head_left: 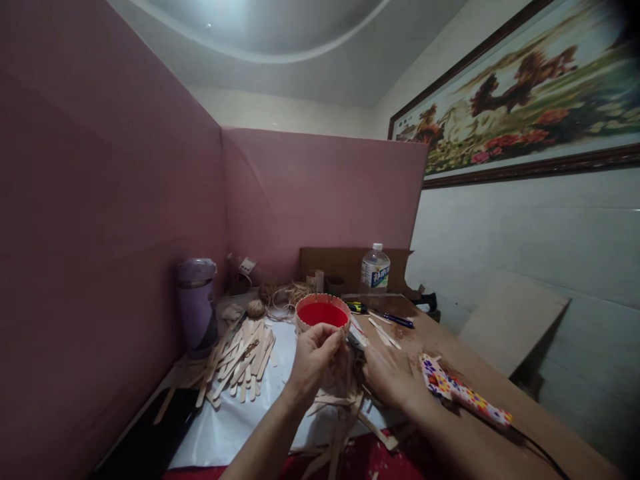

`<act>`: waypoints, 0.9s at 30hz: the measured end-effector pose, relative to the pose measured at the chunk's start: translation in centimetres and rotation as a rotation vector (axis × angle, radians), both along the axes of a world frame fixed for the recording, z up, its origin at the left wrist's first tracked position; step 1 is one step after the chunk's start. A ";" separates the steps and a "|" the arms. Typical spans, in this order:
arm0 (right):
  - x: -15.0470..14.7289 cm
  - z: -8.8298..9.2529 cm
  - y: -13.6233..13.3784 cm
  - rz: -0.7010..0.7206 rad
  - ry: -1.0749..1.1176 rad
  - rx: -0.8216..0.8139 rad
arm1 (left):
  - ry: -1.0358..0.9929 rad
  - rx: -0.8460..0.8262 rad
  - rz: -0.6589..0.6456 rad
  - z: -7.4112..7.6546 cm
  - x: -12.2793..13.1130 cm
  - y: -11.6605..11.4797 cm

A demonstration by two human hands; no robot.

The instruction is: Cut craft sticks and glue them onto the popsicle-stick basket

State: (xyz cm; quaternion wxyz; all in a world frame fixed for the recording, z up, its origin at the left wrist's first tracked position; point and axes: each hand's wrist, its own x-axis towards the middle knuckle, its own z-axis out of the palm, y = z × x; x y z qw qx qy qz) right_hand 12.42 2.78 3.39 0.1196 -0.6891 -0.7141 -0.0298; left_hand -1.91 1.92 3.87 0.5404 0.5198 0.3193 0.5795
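Note:
A round container with a red inside and a pale scalloped rim stands in the middle of the table. In front of its near rim, my left hand has thumb and fingers pinched together. Whatever sits in that pinch is too small to make out. My right hand is close by on the right, low over the work surface, its fingers curled and partly hidden. By its fingertips shows a dark tool of unclear kind. Below both hands lie loose wooden craft sticks.
A pile of craft sticks lies to the left, beside a purple tumbler. Twine and a labelled clear bottle stand at the back. A blue pen-like tool and a flower-patterned corded glue gun lie right.

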 end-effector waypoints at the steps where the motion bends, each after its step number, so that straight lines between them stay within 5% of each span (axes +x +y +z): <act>1: 0.2 0.4 0.2 0.037 0.011 0.047 | 0.011 0.000 -0.006 -0.1 -0.1 0.1; 3: 0.2 1.2 0.4 0.137 0.132 0.157 | 0.030 -0.007 -0.022 -0.3 -0.2 0.3; 5: -0.1 2.0 0.4 0.304 0.473 0.233 | 0.056 -0.018 -0.035 -0.5 -0.4 0.5; 10: -1.2 1.3 -0.2 0.535 1.216 0.012 | 0.142 -0.012 -0.065 -1.0 -0.3 0.5; 17: -0.6 -0.7 0.2 0.452 1.448 -0.102 | 0.181 -0.042 -0.068 -1.2 0.5 0.0; 22: -0.6 -1.5 0.5 0.415 1.487 -0.061 | 0.232 -0.044 0.004 -1.0 0.7 0.0; 27: -0.7 -1.5 0.2 0.417 1.471 -0.030 | 0.307 -0.037 -0.066 -1.2 1.2 0.0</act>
